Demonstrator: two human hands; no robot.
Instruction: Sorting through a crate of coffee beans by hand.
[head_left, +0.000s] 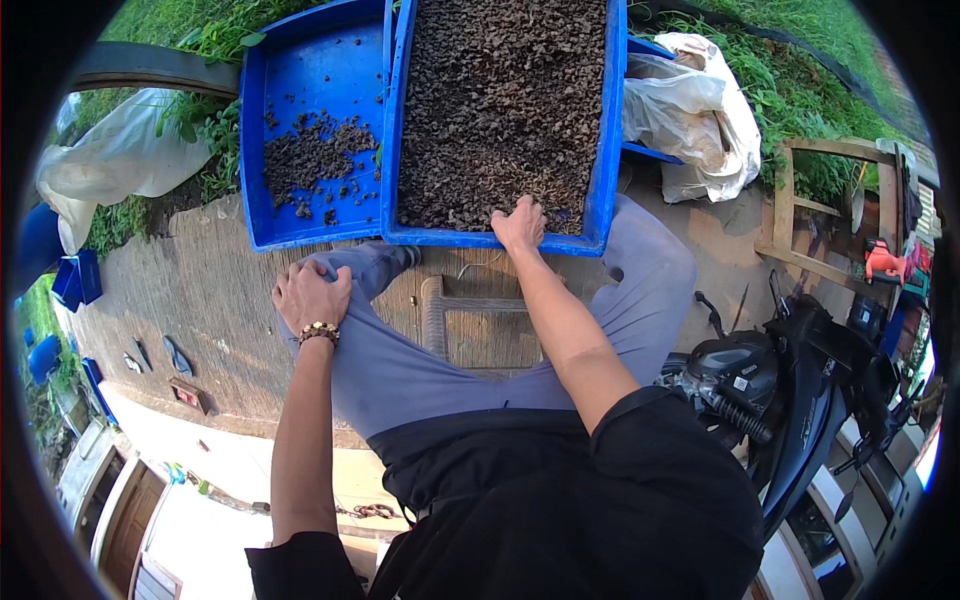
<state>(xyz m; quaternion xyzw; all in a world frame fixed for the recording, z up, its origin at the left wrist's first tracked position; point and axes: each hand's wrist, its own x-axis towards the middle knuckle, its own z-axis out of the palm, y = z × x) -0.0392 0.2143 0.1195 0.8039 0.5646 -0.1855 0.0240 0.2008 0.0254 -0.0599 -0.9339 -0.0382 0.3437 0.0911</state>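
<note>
My right hand (520, 223) reaches over the near rim of a blue plastic tray (499, 238). Its fingertips are down at the dark, crumbly soil-like material (502, 112) that fills this tray, and they are partly hidden. Paler, straw-coloured bits (551, 191) lie mixed in around the fingers. My left hand (311, 292), a beaded bracelet at its wrist, rests over my left knee and holds nothing. Against the full tray's left side stands a second blue tray (322, 82), with a loose patch of dark crumbs (315, 161) on its bottom.
White plastic sacks (124, 161) lie at the left, and another white sack (712, 112) at the right of the trays. A motorcycle (780, 382) stands close on my right. Behind it is a wooden frame (784, 187). Sandals (178, 356) lie on the concrete at left.
</note>
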